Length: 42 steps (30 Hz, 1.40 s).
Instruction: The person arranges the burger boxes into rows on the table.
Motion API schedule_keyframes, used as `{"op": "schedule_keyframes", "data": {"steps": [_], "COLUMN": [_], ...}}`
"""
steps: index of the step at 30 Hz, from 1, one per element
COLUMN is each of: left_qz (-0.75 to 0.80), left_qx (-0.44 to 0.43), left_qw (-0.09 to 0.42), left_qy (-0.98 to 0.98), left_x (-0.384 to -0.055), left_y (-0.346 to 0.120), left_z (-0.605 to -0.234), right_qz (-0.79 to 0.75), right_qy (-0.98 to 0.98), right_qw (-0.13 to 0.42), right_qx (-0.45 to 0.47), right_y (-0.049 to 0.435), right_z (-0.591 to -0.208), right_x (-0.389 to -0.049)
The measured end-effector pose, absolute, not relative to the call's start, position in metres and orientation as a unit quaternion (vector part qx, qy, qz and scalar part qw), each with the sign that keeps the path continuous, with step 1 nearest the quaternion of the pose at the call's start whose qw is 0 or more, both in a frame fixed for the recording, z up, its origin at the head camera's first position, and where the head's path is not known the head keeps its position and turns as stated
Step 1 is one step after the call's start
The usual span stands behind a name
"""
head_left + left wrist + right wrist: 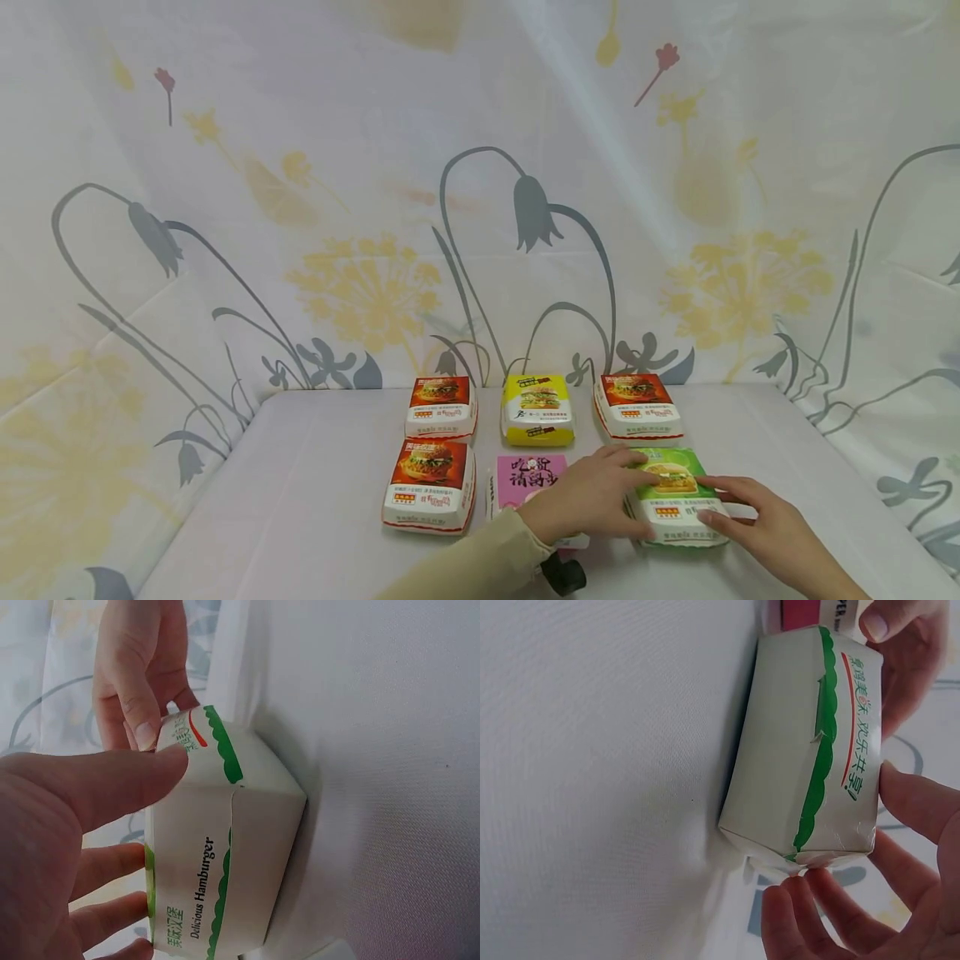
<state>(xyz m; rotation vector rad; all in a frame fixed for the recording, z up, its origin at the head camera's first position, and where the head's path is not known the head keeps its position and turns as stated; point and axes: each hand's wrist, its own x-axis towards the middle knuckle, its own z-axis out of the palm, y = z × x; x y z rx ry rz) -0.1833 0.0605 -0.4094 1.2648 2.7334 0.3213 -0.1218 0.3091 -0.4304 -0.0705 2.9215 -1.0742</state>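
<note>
A green-and-white hamburger box (669, 497) sits on the table at the front right, its lid showing a printed burger. At its left side my left hand (596, 493) holds it, thumb by the front corner and fingertips along the lid's edge, as the left wrist view shows. From the right, my right hand (757, 521) grips the same box, thumb on the front edge of the lid and fingers against the right side (840, 900). My left hand and sleeve partly cover a pink box (517, 479) with black lettering.
Behind stand a red-and-white burger box (637, 406), a yellow-and-white one (537, 410) and another red one (441, 407). One more red box (427, 485) is at the front left. A white floral cloth (480, 275) hangs behind the table (300, 500).
</note>
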Motion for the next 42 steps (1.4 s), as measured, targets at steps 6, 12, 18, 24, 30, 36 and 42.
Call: {"op": "schedule_keyframes", "data": {"steps": [6, 12, 18, 24, 30, 36, 42], "left_qz": [0.102, 0.105, 0.104, 0.099, 0.103, 0.114, 0.135], "left_qx": [0.411, 0.411, 0.415, 0.422, 0.423, 0.42, 0.417], "left_qw": [0.05, 0.053, 0.054, 0.048, 0.049, 0.058, 0.067], "left_qy": [0.905, 0.904, 0.902, 0.9, 0.899, 0.898, 0.896], "left_x": [-0.1828, -0.1831, -0.1812, -0.1798, -0.1797, -0.18, -0.1817], "left_y": [0.0633, 0.0632, 0.0628, 0.0628, 0.0618, 0.0605, 0.0591], "left_z": [-0.4111, -0.4108, -0.4089, -0.407, -0.4067, -0.406, -0.4042], "right_qz": [-0.345, -0.345, -0.337, -0.334, -0.333, -0.332, -0.331], "right_qy": [0.938, 0.937, 0.939, 0.941, 0.941, 0.941, 0.942], "right_qw": [0.024, 0.029, 0.041, 0.042, 0.038, 0.043, 0.049], "right_qx": [-0.027, -0.049, -0.046, -0.046, -0.046, -0.04, -0.034], "right_y": [0.3118, 0.3149, 0.317, 0.3185, 0.3186, 0.3181, 0.3188], "right_z": [-0.4302, -0.4296, -0.4287, -0.4297, -0.4299, -0.4285, -0.4269], "right_x": [-0.1217, -0.1197, -0.1186, -0.1158, -0.1152, -0.1154, -0.1152]}}
